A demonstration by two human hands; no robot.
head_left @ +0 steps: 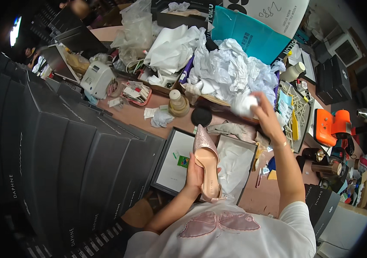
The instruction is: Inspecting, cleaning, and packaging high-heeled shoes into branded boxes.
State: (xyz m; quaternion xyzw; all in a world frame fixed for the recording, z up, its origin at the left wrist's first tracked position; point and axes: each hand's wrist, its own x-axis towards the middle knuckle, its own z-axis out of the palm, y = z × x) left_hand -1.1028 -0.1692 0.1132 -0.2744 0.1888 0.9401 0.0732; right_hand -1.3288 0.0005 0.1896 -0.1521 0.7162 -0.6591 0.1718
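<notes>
The left hand (195,175) is clasped round a pale-pink, pointed shoe with a glittery toe and beige insole (210,168), sole side down, toe directed away from the person. The right hand (264,109) grips a crumpled wad of white paper (243,105), though blur hides exactly how its fingers wrap it, just beside a big heap of loose white tissue (235,60). As for progress, a shallow dark-edged tray with a white inside (170,148) and a grey-walled compartment lined with white tissue paper (235,161) already lie open; the shoe is above them, not laid in, and the wad is apart from it.
</notes>
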